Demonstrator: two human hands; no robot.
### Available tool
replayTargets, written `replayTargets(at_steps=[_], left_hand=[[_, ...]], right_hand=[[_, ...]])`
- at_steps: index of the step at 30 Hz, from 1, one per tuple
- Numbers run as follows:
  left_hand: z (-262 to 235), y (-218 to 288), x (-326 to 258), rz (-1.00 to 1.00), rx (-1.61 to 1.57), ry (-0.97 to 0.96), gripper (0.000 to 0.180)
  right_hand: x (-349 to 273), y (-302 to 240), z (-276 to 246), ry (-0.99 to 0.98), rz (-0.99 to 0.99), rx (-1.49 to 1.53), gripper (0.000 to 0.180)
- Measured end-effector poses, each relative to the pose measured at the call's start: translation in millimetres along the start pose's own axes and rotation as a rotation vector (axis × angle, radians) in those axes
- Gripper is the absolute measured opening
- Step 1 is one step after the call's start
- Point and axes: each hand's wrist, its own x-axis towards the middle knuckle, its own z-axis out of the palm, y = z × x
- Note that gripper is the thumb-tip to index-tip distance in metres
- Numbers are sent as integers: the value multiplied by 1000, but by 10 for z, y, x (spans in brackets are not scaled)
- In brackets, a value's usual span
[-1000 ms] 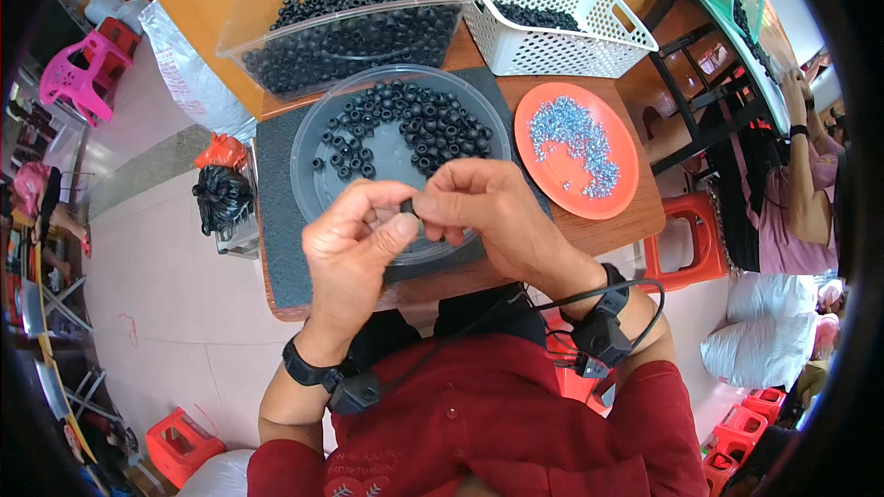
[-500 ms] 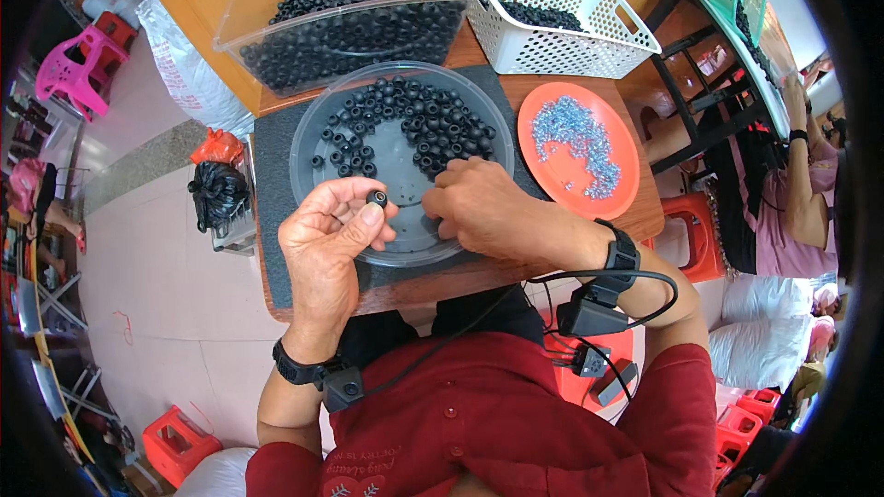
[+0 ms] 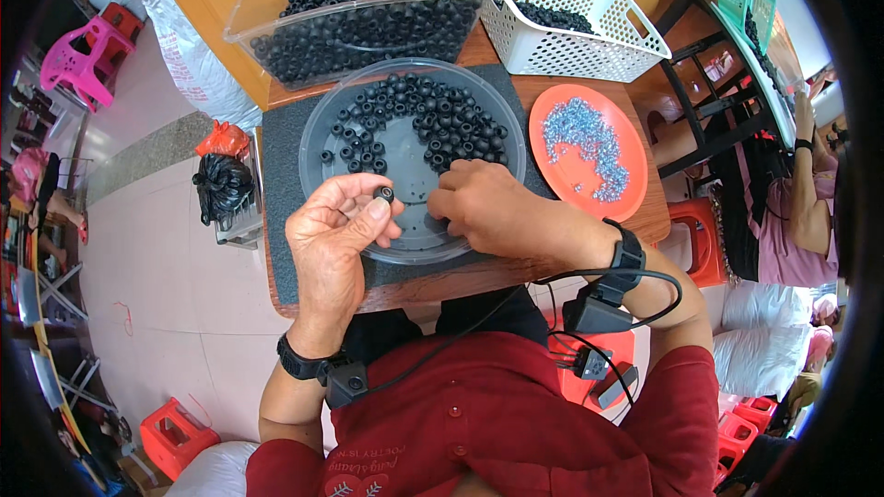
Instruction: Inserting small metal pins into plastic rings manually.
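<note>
In my left hand (image 3: 331, 232), a small round black bead-like piece (image 3: 384, 193) with a hole in its end is pinched between thumb and fingers. It is held above the near left part of a clear round tub (image 3: 398, 164). My right hand (image 3: 497, 207) reaches over the tub's near right side, fingers curled together and pointing down. What those fingertips hold, if anything, is hidden. Inside the tub, many similar black pieces (image 3: 460, 124) are heaped toward the far side and right, with a few looser ones at left.
Behind the tub stand a clear bin (image 3: 241, 26) of black pieces and a white perforated basket (image 3: 589, 55) holding more. An orange plate (image 3: 628, 129) with small shiny bluish bits lies right of the tub. A grey mat (image 3: 284, 184) is underneath. Another person's arm (image 3: 805, 166) shows far right.
The whole view has shifted slightly, so the table and containers appear a little further right. Both hands keep nearly the same pose, the left still pinching the black piece.
</note>
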Motion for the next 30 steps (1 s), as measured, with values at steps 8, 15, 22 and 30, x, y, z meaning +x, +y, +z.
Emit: replayTargets(at_steps=[8,15,22,30], left_hand=[[48,14,-38,-7,5,-26,21],[116,-20,-62,-29,-28,-34,21],[249,-39,-90,106,15,-16,20],[276,-41,-118,99,-8,10,20]], right_hand=[[-33,-75,-51,96,43,66,12],[-10,-350,-229,409,197,440,14],[25,-454,-129,564,97,296,22],[-13,-556,-98,689,105,324,15]])
